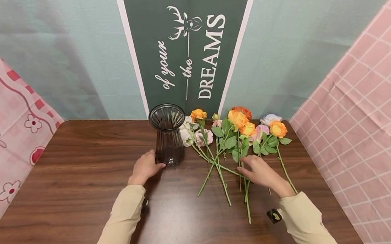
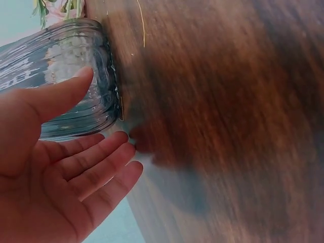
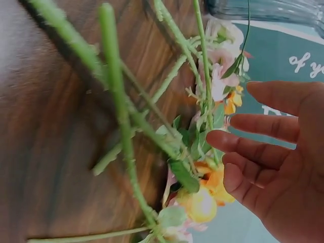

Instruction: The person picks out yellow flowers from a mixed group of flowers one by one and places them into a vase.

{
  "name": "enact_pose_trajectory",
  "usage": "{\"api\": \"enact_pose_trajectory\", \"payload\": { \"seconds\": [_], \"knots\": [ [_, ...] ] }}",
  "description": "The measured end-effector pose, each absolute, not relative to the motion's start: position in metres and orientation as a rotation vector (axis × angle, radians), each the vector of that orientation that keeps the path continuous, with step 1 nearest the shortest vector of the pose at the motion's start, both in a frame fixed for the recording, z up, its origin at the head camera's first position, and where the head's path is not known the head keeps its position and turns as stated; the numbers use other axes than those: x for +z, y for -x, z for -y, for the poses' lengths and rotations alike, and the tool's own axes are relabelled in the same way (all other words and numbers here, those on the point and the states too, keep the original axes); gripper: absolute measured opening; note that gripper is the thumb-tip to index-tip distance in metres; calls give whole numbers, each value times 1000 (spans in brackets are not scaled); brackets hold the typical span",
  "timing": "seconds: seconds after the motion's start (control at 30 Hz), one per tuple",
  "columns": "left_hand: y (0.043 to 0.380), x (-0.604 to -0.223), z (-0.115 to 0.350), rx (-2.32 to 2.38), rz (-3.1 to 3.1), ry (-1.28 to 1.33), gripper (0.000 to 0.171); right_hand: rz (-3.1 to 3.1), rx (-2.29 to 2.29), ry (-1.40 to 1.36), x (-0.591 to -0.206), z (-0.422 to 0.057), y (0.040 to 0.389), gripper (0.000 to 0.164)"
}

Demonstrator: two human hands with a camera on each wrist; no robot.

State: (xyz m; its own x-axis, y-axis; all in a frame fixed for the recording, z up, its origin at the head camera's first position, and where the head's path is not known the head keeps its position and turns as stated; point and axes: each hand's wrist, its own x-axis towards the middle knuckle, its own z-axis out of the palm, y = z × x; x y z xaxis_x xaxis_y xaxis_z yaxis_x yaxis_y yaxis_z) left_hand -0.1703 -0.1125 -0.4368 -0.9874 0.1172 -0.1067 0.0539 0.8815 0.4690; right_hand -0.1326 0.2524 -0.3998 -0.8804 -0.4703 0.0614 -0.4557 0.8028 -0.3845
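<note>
A dark, ribbed glass vase with a flared rim stands upright near the back of the table. Beside its base is my left hand. The left wrist view shows the thumb in front of the glass and the other fingers extended near its foot, not curled round it. Over the stems of the artificial flowers hovers my right hand. Its fingers are loosely extended and hold nothing. Green stems cross one another below that palm.
Orange, pink and white blooms lie in a row right of the vase, including an orange rose at the far right. A dark green banner hangs behind the wooden table. Pink cloths hang at both sides.
</note>
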Motion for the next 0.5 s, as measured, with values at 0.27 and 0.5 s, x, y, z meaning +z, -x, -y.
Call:
{"api": "enact_pose_trajectory", "payload": {
  "seconds": [0.27,0.5],
  "knots": [
    [171,-435,113,668,-2898,-131,60,-2789,-704,826,-387,-227,150,26],
    [172,-435,113,674,-2885,-141,59,-2707,-752,825,-381,-207,163,23]
  ]
}}
